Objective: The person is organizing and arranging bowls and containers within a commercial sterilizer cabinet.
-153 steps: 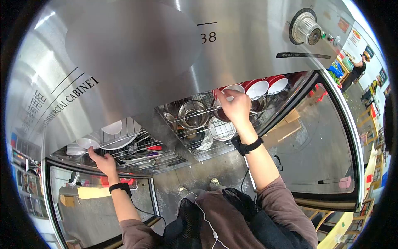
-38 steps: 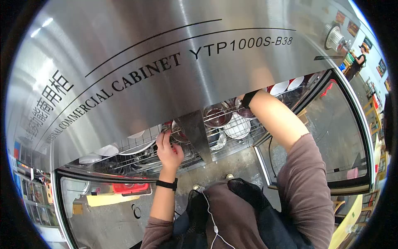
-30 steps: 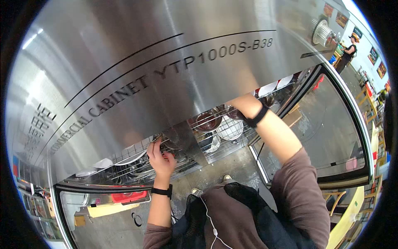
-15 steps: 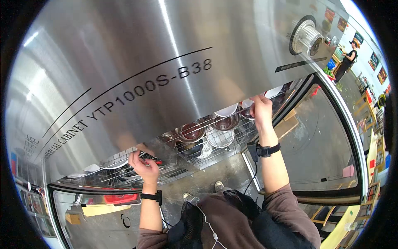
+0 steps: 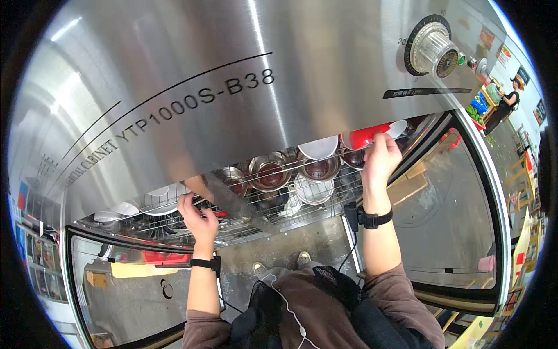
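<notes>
My right hand (image 5: 381, 160) reaches up to the right end of the upper wire shelf, its fingers closed at a bright red object (image 5: 363, 135) whose full shape is hidden by the cabinet front. Just right of it shows a white dish (image 5: 397, 128). On the left, my left hand (image 5: 199, 222) is at the shelf's front edge, fingers loosely bent and thumb apart, with nothing visible in it. Between the hands, steel bowls (image 5: 270, 171) and a white bowl (image 5: 318, 148) stand on the wire rack (image 5: 290, 200).
The steel cabinet front (image 5: 197, 70) with a dial knob (image 5: 433, 49) fills the upper view. Glass doors stand open at the left (image 5: 133, 296) and right (image 5: 447, 215). A person (image 5: 510, 104) stands far off at the right.
My right hand has shifted slightly right and down, and the red object now shows at its fingers. The left hand stays near the shelf edge. The view has shifted, showing more of the shelf.
</notes>
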A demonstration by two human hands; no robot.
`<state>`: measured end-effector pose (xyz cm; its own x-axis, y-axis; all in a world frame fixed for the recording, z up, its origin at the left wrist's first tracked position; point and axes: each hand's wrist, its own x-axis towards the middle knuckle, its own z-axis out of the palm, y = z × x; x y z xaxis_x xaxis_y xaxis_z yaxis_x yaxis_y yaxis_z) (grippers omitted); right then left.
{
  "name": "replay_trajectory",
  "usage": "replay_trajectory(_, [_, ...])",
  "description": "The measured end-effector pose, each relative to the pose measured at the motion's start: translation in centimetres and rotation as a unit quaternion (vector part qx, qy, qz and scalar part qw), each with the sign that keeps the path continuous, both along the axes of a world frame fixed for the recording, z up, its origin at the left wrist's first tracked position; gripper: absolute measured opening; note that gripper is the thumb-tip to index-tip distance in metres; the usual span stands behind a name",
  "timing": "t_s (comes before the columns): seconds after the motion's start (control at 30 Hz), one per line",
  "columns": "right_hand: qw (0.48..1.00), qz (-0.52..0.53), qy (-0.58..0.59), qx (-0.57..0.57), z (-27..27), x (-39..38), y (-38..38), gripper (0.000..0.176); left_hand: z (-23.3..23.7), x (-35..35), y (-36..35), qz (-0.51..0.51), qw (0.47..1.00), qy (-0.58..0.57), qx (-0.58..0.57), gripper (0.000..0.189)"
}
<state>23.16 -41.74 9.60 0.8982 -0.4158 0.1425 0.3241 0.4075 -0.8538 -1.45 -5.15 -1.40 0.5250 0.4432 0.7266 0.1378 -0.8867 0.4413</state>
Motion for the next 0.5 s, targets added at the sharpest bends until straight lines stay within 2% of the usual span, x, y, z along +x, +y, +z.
replay_trajectory(0.1, [0.998,0.014,-0.061,-0.012,0.3,-2.0,-0.4,0.017,0.6,-0.1,-0.1,-0.012,1.000,0.002,0.010,0.063])
replay_trajectory(0.23, [0.961,0.140,-0.149,-0.184,0.6,-6.1,0.4,0.006,0.9,-0.9,0.5,-0.036,0.999,0.027,0.006,0.063])
replay_trajectory(0.3, [0.893,0.200,-0.193,-0.353,0.7,-7.0,1.3,0.006,1.6,-1.3,1.0,-0.054,0.997,0.035,0.043,0.062])
replay_trajectory(0.33, [0.869,0.224,-0.195,-0.397,1.4,-7.5,2.5,0.008,2.8,-1.5,0.8,-0.062,0.995,0.031,0.075,0.061])
replay_trajectory(0.37, [0.841,0.245,-0.196,-0.440,2.2,-8.1,4.0,0.011,3.1,-1.9,0.9,-0.068,0.996,0.050,0.033,0.058])
replay_trajectory(0.43, [0.790,0.256,-0.245,-0.501,3.3,-8.7,6.8,0.015,4.7,-2.4,1.0,-0.090,0.993,0.072,0.021,0.057])
replay_trajectory(0.5, [0.769,0.255,-0.278,-0.516,2.1,-7.9,9.3,0.016,6.0,-2.5,1.2,-0.099,0.993,0.066,0.017,0.053])
